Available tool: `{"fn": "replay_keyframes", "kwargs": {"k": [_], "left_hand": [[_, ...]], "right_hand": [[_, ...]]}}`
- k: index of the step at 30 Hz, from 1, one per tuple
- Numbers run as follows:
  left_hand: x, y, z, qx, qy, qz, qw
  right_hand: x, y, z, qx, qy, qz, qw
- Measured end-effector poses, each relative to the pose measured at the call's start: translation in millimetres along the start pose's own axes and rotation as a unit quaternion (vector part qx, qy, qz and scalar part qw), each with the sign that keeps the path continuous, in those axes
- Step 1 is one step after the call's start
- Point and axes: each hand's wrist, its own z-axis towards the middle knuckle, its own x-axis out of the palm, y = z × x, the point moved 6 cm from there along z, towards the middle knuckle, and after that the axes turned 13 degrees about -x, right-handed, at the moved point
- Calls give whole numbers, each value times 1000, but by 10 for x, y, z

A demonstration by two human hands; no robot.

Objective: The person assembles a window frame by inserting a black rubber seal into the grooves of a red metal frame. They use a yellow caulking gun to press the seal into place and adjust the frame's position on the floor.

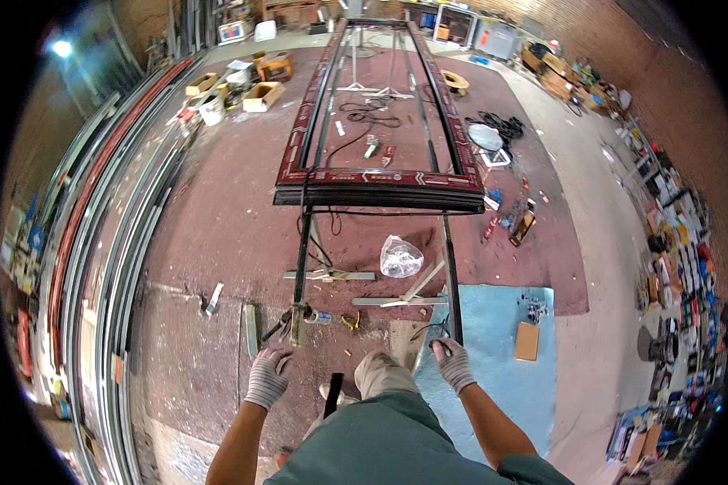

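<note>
Both of my hands wear pale striped work gloves. My left hand is low at the left, with its fingers loosely bent and apart and nothing visible in them. It is close to the near end of a dark bar. My right hand is closed in a pinch at the near end of the other dark bar; what the fingers hold, if anything, is hidden. A thin black cord curves beside that hand. Beyond the bars lies a long dark frame with red printed film, raised above the floor.
Long metal profiles are stacked along the left. A blue mat with a cardboard box lies at the right. A clear plastic bag, yellow-handled pliers and several hand tools are on the floor. Crowded shelves line the right wall.
</note>
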Motion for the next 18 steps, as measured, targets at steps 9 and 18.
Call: {"fn": "replay_keyframes", "kwargs": {"k": [9,18], "left_hand": [[290,-557,1051,94,10,-31,995],[746,-333,2011,-56,10,-44,997]], "right_hand": [[-444,-589,1132,109,-145,96,979],[-473,-2588,3184,195,-217,84,953]]}}
